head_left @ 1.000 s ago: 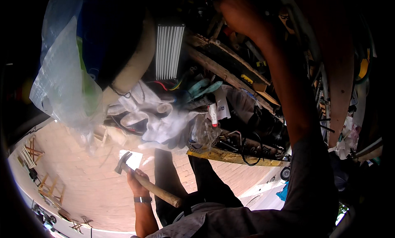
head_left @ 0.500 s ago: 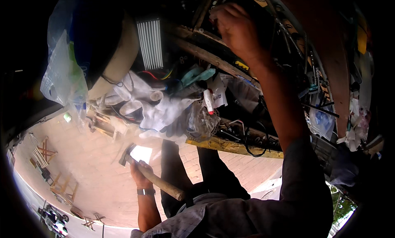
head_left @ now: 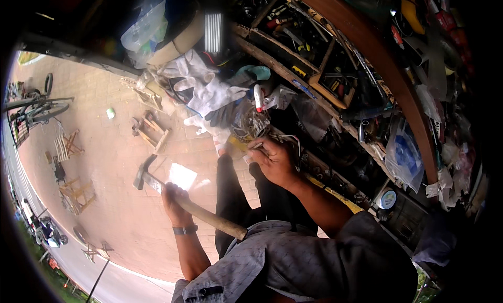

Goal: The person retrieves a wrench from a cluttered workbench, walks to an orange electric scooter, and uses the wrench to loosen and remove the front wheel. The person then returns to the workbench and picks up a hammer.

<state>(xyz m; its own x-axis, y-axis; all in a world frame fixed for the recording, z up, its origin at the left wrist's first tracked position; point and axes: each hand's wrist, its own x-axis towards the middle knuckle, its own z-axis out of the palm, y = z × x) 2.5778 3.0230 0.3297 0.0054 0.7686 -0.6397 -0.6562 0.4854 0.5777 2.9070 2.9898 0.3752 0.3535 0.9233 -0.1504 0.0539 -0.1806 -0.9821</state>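
My left hand (head_left: 177, 201) is closed around the wooden handle of a hammer (head_left: 212, 217), close under its metal head. The head points to the left, out over the paving, and the handle's butt end reaches my shirt. In front of my body, my right hand (head_left: 272, 160) has its fingers curled and pinched together. Whatever lies between those fingertips is too small to make out. Just beyond that hand is a clear plastic wrapping (head_left: 250, 119) at the bench edge, beside white work gloves (head_left: 209, 88) and a white tube with a red tip (head_left: 258, 97).
A wooden tool bench (head_left: 293, 70) with compartments of tools runs along the right. A brown curved beam (head_left: 377, 46) crosses above it, with a plastic bag (head_left: 404, 156) hanging nearby. On the paving stand a small wooden rack (head_left: 152, 131) and a wooden stool (head_left: 77, 194).
My right hand has come back from the far tool compartments to in front of my body. The hammer stays in my left hand. The view has shifted, showing more paving on the left.
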